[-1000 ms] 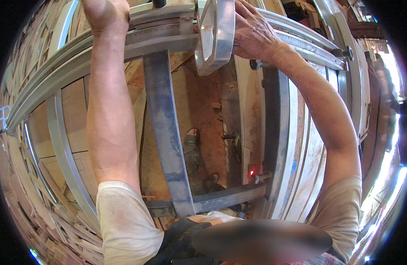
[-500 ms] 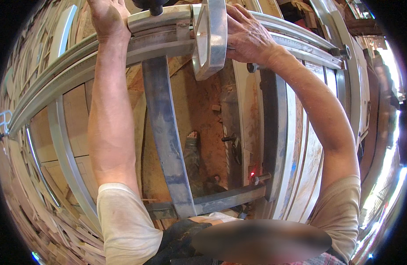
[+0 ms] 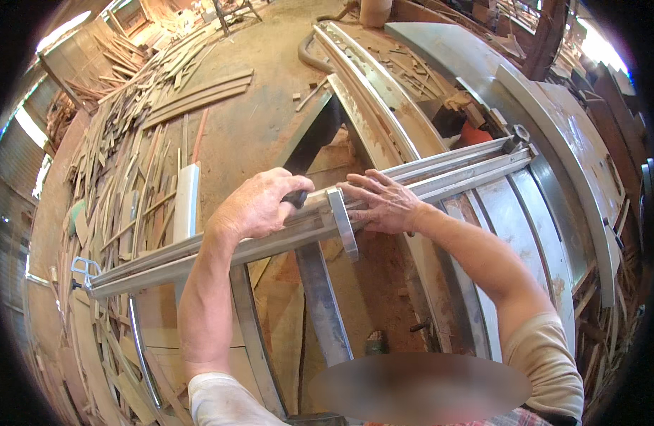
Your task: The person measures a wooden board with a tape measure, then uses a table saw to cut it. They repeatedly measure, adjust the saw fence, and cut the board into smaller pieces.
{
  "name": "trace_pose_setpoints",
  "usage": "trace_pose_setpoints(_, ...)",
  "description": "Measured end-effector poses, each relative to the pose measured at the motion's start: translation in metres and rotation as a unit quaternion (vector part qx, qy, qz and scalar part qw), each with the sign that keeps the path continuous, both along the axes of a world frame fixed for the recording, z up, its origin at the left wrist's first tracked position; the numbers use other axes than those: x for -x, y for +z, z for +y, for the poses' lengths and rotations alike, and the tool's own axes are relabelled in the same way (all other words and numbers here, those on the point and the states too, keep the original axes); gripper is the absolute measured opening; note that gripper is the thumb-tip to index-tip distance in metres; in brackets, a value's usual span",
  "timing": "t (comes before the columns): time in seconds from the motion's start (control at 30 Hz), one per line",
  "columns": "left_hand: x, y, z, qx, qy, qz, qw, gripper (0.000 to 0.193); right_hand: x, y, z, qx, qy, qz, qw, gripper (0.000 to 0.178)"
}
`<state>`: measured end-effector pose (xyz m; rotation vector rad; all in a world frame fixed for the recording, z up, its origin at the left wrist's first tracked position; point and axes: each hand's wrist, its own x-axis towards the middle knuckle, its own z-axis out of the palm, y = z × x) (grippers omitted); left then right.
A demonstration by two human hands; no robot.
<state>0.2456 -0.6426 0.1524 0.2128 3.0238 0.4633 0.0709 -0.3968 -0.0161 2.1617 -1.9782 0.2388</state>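
Note:
A long metal fence rail (image 3: 270, 245) with a groove along it runs across in front of me. My left hand (image 3: 259, 202) is closed around a black knob (image 3: 296, 198) on top of the rail. Just to the right of the knob, a bare metal stop bracket (image 3: 342, 221) straddles the rail and hangs down over its near side. My right hand (image 3: 386, 202) lies on the rail right beside this bracket, fingers spread and stretched out. Its fingertips are close to the bracket; whether they touch it I cannot tell.
Metal crossbars (image 3: 323, 305) of a frame stand below the rail. To the right is a slatted metal table (image 3: 515, 227), with a long machine bed (image 3: 369, 92) beyond the rail. Wood offcuts (image 3: 132, 170) litter the floor at left. A blue metal clip (image 3: 85, 268) sits at the rail's left end.
The view has tilted up, showing more of the workshop floor beyond the rail. My left hand has moved from beside the black knob onto it. My right hand stays by the bracket.

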Motion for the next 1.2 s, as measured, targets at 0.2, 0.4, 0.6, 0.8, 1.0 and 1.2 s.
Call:
trace_pose_setpoints(0.2, 0.011, -0.006, 0.026, 0.112, 0.242, -0.137, 0.954, 0.046, -0.047, 0.002, 0.082, 0.009, -0.163, -0.074, 0.984, 0.084)
trace_pose_setpoints(0.4, 0.012, -0.009, 0.024, 0.09, 0.086, -0.091, 0.988, 0.031, -0.141, 0.003, 0.223, 0.029, -0.279, -0.149, 0.948, 0.077)
trace_pose_setpoints(0.6, 0.015, -0.038, 0.055, 0.104, 0.285, -0.003, 0.953, 0.041, -0.25, 0.012, 0.33, 0.082, -0.401, -0.218, 0.886, 0.069)
trace_pose_setpoints(0.8, 0.021, -0.057, 0.066, 0.083, 0.372, 0.112, 0.918, 0.042, -0.343, 0.002, 0.347, 0.06, -0.402, -0.29, 0.867, 0.062)
trace_pose_setpoints(1.0, 0.016, -0.07, 0.053, 0.079, 0.324, 0.178, 0.926, 0.032, -0.387, -0.009, 0.337, -0.009, -0.373, -0.31, 0.875, 0.057)
trace_pose_setpoints(1.2, 0.016, -0.075, 0.025, 0.042, 0.163, 0.186, 0.968, 0.023, -0.397, -0.009, 0.351, 0.031, -0.384, -0.325, 0.863, 0.056)
